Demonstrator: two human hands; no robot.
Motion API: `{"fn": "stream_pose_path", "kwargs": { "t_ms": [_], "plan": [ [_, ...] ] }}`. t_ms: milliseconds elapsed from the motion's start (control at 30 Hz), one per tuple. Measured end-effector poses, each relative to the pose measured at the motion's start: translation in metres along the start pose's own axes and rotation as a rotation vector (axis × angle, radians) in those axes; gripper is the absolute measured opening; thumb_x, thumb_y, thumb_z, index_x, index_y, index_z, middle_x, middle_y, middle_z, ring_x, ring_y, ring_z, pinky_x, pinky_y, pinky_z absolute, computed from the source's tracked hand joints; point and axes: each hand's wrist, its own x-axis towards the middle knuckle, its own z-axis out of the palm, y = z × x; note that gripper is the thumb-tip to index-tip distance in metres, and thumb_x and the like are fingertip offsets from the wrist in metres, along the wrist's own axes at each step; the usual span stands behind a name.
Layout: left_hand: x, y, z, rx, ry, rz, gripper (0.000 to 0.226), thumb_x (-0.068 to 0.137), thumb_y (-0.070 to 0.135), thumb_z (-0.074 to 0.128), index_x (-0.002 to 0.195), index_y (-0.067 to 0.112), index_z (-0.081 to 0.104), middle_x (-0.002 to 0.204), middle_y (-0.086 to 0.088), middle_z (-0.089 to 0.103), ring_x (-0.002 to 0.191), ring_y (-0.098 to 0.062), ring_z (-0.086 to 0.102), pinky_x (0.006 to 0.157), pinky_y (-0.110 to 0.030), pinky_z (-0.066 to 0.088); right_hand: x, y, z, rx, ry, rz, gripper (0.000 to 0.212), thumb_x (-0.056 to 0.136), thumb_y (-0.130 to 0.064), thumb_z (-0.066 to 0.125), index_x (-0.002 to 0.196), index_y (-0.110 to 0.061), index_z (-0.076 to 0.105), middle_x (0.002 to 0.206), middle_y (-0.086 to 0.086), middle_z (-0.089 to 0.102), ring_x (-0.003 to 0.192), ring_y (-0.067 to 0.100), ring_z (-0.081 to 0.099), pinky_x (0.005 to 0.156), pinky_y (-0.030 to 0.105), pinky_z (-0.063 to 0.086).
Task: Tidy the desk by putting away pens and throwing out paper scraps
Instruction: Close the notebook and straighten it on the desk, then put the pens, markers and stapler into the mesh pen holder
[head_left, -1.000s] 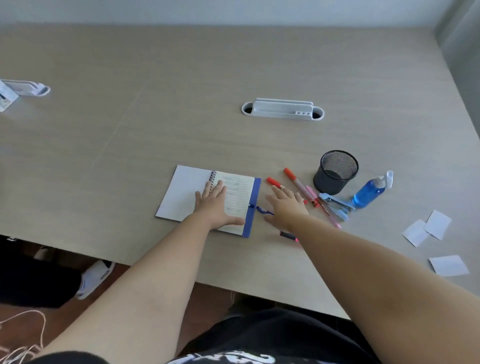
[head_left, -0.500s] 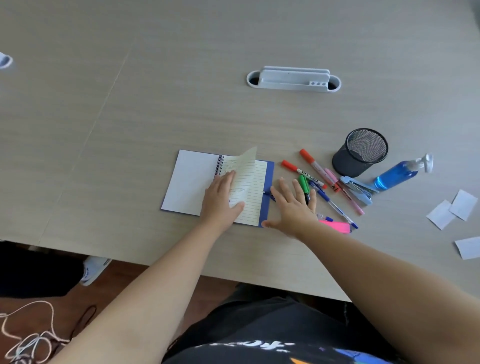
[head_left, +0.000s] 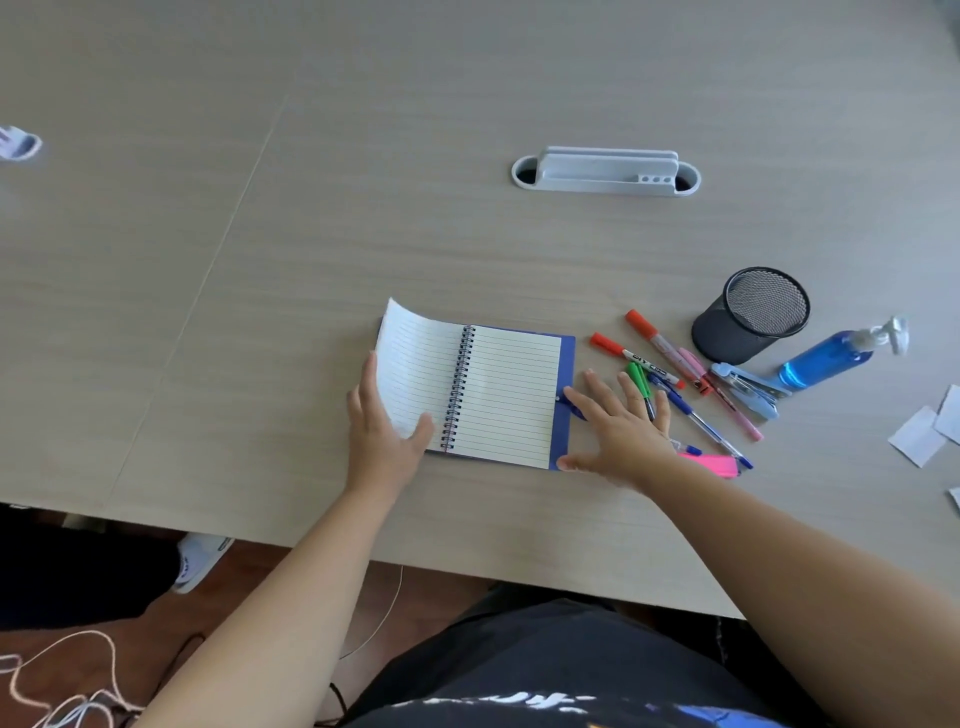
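Note:
A spiral notebook (head_left: 498, 395) lies open on the desk, showing lined pages. My left hand (head_left: 382, 436) grips the curled left page at its lower edge, thumb on top. My right hand (head_left: 621, 431) lies flat with fingers spread, touching the notebook's blue right cover edge and covering part of the pens. Two orange markers (head_left: 636, 358), a green marker (head_left: 640, 379), a blue pen (head_left: 696, 421) and a pink pen (head_left: 727, 400) are scattered to the right. A black mesh pen cup (head_left: 748, 317) stands behind them. White paper scraps (head_left: 917, 435) lie at the far right.
A blue spray bottle (head_left: 831, 356) and a light blue stapler (head_left: 748, 387) lie beside the cup. A pink highlighter (head_left: 711, 462) sits by my right wrist. A white cable tray (head_left: 605, 171) is set in the desk further back. The desk edge runs just below my hands.
My left hand has turned a notebook page over from the right side to the left and now holds it there. My right hand has stayed flat by the pens.

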Motion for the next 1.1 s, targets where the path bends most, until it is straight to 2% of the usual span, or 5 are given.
{"fn": "stream_pose_path", "kwargs": {
  "t_ms": [367,467,600,933,1100],
  "plan": [
    [0.007,-0.042,-0.014,0.542,-0.102,0.282,0.041,0.087,0.021,0.050,0.124,0.035,0.060,0.147,0.005,0.044,0.131,-0.031,0.033,0.101,-0.053,0.033,0.002,-0.005,-0.002,0.006,-0.003,0.029,0.099,0.068,-0.071,0.063,0.145,-0.048,0.004,0.160,-0.014,-0.010,0.147,0.023,-0.015,0.114,0.059,-0.014],
    [0.010,-0.046,-0.008,0.511,-0.346,0.473,0.046,0.096,0.043,0.035,0.139,0.033,0.045,0.153,0.004,0.036,0.141,-0.028,0.027,0.111,-0.053,0.029,0.002,-0.007,-0.003,0.010,0.009,0.038,0.099,0.068,-0.070,0.064,0.146,-0.048,0.006,0.160,-0.014,-0.009,0.147,0.024,-0.014,0.114,0.058,-0.015],
    [-0.001,-0.053,0.004,0.562,-0.538,0.381,0.066,0.092,0.061,0.019,0.152,0.037,0.003,0.159,0.018,-0.006,0.147,-0.012,-0.013,0.119,-0.042,-0.006,0.001,-0.007,-0.002,0.029,-0.017,0.048,0.098,0.070,-0.069,0.064,0.145,-0.050,0.003,0.160,-0.016,-0.012,0.147,0.024,-0.014,0.113,0.057,-0.015],
    [-0.011,-0.047,0.005,0.544,-0.526,0.292,0.068,0.090,0.063,0.014,0.151,0.037,-0.002,0.158,0.020,-0.014,0.145,-0.010,-0.021,0.118,-0.046,-0.012,-0.003,-0.008,-0.006,0.084,-0.016,0.067,0.099,0.072,-0.065,0.065,0.144,-0.052,-0.002,0.159,-0.018,-0.011,0.146,0.024,-0.018,0.112,0.055,-0.017],
    [-0.009,-0.023,0.012,0.464,-0.428,0.264,0.067,0.089,0.062,0.013,0.150,0.036,0.010,0.160,0.015,0.006,0.148,-0.015,-0.005,0.117,-0.046,-0.008,-0.015,-0.002,-0.013,0.212,0.245,0.128,0.082,0.081,-0.057,0.058,0.145,-0.050,0.007,0.160,-0.016,0.008,0.148,0.020,-0.006,0.117,0.048,-0.007]
  ]
}}
